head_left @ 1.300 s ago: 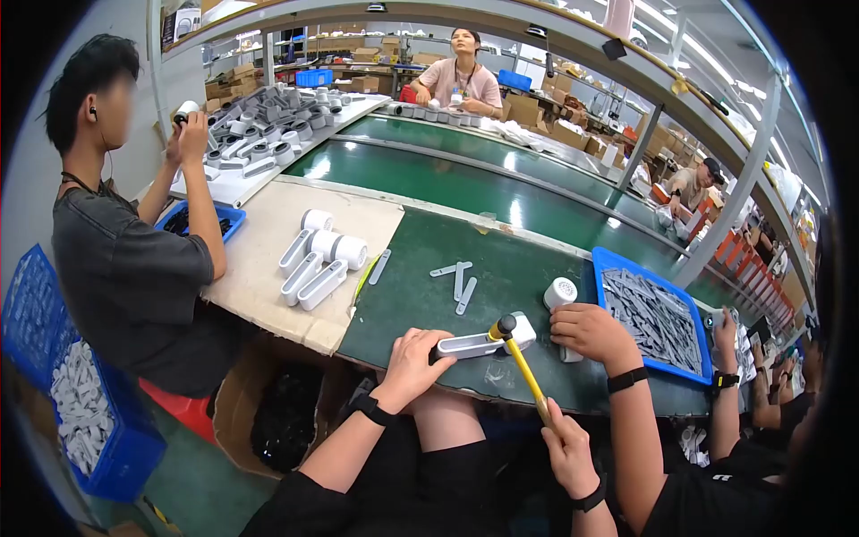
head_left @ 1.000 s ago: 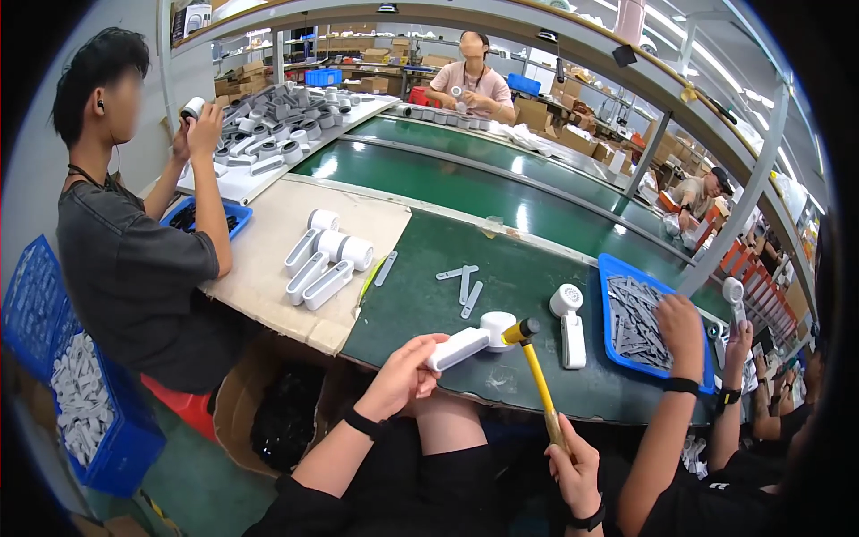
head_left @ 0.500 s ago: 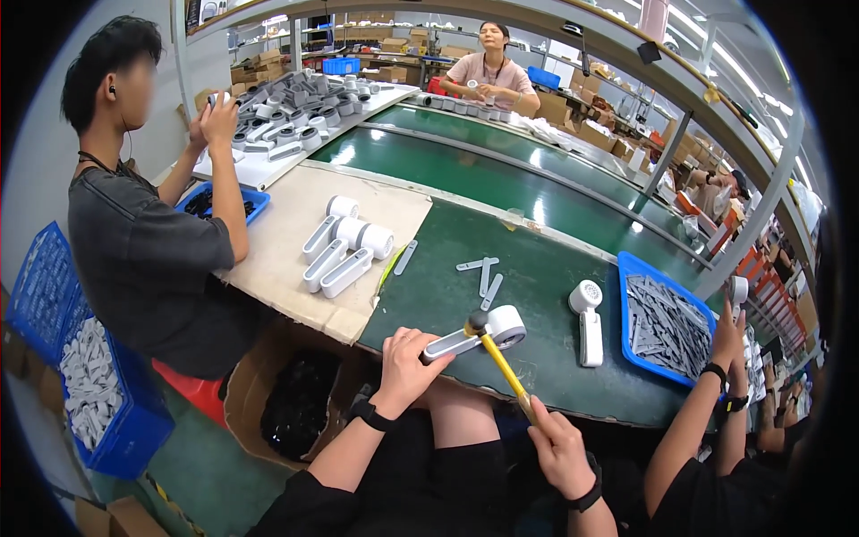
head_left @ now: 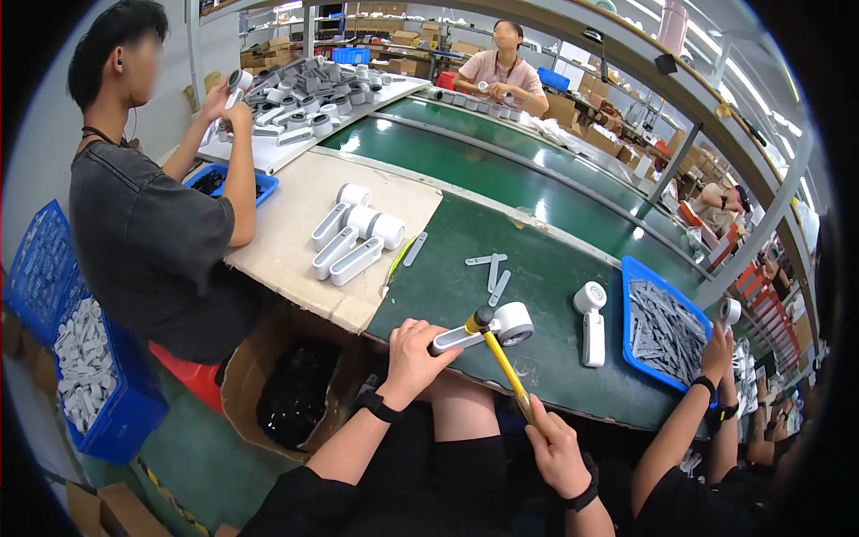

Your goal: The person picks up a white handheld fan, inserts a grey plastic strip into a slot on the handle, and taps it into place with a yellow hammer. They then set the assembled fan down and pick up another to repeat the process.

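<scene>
Nearest the lens, the right hand [head_left: 557, 452] is closed around the lower end of a yellow hammer [head_left: 508, 371], fingers curled tight. Just beyond, the left hand [head_left: 412, 358] is closed too, gripping the handle end of a white unit [head_left: 513, 320]! That unit lies tilted at the near edge of the green bench [head_left: 555, 385], round head pointing away to the right. The hammer's black tip is right over the grey strip in its handle; whether they touch, I cannot tell.

Low on the left, a carton [head_left: 240, 394] holds black stuff, and a blue crate [head_left: 134, 434] brims with pale parts.

Farther up the bench, three loose strips [head_left: 493, 274] cross and crowd together, with a fourth alone to their left. To the right, another unit stretches out beside a blue tray [head_left: 625, 313] heaped with grey strips; a co-worker's hand [head_left: 718, 353] lifts a unit past it. Over left, more units sit grouped on the cardboard [head_left: 291, 259], near a co-worker in dark grey [head_left: 148, 215]. Behind runs the green conveyor [head_left: 483, 161], and beyond it stands a co-worker in pink [head_left: 497, 76].
</scene>
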`<state>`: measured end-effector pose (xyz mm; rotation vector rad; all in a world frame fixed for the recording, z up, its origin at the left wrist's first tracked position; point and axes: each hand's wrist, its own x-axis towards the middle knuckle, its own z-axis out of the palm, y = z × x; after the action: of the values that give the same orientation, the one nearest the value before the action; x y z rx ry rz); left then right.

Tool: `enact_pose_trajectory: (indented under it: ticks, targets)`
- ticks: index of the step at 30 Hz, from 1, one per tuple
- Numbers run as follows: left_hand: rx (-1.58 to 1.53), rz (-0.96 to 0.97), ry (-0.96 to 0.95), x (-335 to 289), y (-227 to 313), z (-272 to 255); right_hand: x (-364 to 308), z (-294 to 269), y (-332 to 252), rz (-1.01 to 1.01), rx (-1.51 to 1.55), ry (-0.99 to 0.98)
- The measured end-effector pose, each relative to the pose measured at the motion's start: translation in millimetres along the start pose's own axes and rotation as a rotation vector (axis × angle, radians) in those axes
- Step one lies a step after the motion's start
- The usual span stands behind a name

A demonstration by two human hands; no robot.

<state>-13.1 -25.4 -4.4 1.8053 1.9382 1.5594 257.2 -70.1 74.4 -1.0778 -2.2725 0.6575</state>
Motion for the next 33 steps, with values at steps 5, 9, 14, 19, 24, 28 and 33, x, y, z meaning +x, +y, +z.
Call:
enact_pose_trajectory:
  ticks: [5, 9, 14, 19, 24, 28, 33]
  targets:
    - [-0.045, 0.006, 0.026, -2, -5, 5, -8, -7, -13, -0.069, 0.096, 0.094]
    - [0.004, 0.042, 0.107, -3, -9, 5, 0, -1, -19, -0.042, 0.003, -0.103]
    - [0.038, 0.009, 0.027, -2, -5, 8, -6, 2, -23, -0.093, -0.018, -0.057]
    - [0.018, 0.026, 0.052, -3, -8, 5, -8, -1, -24, -0.119, 0.019, 0.018]
    - [-0.001, 0.028, 0.039, -3, -7, 4, -9, -3, -10, -0.016, 0.009, 0.045]
    - [0.020, 0.030, 0.005, 0, -3, 3, -15, -3, 3, -0.006, 0.079, 0.145]
    - [0.169, 0.025, -0.139, 9, 14, -7, -16, -1, 19, 0.022, 0.080, 0.053]
